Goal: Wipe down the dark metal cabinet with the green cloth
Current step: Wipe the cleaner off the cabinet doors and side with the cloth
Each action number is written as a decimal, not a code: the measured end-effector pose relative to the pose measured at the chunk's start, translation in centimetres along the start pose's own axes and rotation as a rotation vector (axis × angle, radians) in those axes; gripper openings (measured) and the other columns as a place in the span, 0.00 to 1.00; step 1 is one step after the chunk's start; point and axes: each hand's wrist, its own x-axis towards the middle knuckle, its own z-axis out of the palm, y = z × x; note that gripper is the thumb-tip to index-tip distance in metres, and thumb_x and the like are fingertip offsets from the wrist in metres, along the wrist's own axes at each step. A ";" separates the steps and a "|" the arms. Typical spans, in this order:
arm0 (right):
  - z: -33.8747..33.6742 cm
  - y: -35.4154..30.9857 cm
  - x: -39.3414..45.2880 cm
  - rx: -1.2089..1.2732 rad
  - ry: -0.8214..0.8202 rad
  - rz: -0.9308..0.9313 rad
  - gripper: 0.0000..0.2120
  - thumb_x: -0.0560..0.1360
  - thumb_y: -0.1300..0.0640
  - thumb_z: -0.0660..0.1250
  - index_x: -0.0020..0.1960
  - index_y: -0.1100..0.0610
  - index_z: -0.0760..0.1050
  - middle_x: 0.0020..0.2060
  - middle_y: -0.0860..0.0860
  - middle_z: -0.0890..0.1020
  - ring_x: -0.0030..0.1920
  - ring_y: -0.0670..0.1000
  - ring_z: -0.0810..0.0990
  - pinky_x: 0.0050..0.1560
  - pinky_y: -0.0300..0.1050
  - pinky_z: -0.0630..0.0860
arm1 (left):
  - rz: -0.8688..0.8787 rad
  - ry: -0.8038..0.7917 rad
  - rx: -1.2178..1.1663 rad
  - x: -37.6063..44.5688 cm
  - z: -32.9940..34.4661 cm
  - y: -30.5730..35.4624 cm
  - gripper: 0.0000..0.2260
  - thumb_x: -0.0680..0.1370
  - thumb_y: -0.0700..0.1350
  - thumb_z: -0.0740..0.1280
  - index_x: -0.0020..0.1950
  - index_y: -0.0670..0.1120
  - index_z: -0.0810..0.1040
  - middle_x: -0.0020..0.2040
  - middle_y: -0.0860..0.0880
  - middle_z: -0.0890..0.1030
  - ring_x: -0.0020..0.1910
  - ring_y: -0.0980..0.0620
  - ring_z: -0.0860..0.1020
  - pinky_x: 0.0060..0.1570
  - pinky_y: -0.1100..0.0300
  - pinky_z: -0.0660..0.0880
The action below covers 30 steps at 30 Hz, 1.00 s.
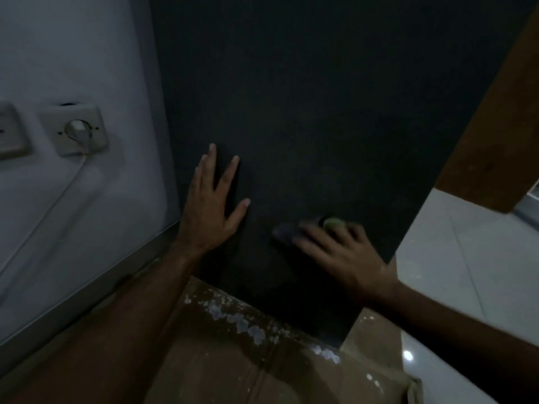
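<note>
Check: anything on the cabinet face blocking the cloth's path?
Nothing visible, apart from the left hand, which rests flat on the cabinet just left of the right hand and its cloth. The panel above and to the right looks bare. The right hand is blurred.

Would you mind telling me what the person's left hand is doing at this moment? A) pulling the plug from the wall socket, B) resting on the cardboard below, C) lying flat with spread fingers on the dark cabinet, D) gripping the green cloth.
C: the left hand lies flat, fingers spread, on the dark cabinet, while the green cloth is under the blurred right hand.
</note>
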 end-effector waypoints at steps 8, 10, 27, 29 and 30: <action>2.7 -5.4 3.5 -0.094 -0.095 -0.239 0.20 0.76 0.43 0.64 0.65 0.44 0.80 0.66 0.47 0.80 0.59 0.51 0.81 0.54 0.46 0.77 | -0.036 -0.002 -0.041 0.2 -1.4 -0.7 0.31 0.83 0.51 0.65 0.84 0.51 0.58 0.85 0.43 0.49 0.83 0.40 0.55 0.79 0.40 0.60; 2.7 -5.0 5.2 -0.058 -0.062 -0.267 0.18 0.75 0.45 0.61 0.61 0.43 0.82 0.62 0.45 0.82 0.56 0.49 0.82 0.51 0.44 0.76 | -0.054 -0.006 -0.056 0.3 -1.9 -0.6 0.30 0.83 0.44 0.65 0.84 0.49 0.60 0.85 0.43 0.51 0.83 0.40 0.56 0.78 0.40 0.61; 0.7 -6.0 12.6 1.484 0.075 0.556 0.14 0.77 0.55 0.70 0.57 0.49 0.68 0.48 0.47 0.79 0.46 0.44 0.79 0.47 0.45 0.78 | -0.624 -0.240 -0.816 -0.8 -5.8 0.7 0.22 0.75 0.67 0.71 0.50 0.47 0.83 0.45 0.49 0.85 0.46 0.51 0.83 0.46 0.55 0.79; -0.6 -5.3 14.1 1.654 0.115 0.728 0.06 0.79 0.53 0.70 0.52 0.51 0.73 0.43 0.46 0.81 0.42 0.42 0.80 0.42 0.42 0.77 | -0.755 -0.268 -0.966 0.5 -6.9 1.4 0.19 0.73 0.57 0.75 0.55 0.46 0.81 0.49 0.50 0.84 0.49 0.54 0.82 0.50 0.57 0.79; -1.3 -4.9 14.7 1.720 0.108 0.775 0.04 0.80 0.52 0.68 0.50 0.52 0.76 0.41 0.45 0.83 0.42 0.42 0.81 0.42 0.39 0.77 | -0.820 -0.257 -1.018 1.1 -7.4 1.8 0.18 0.73 0.51 0.75 0.58 0.44 0.80 0.51 0.48 0.84 0.51 0.52 0.82 0.51 0.57 0.80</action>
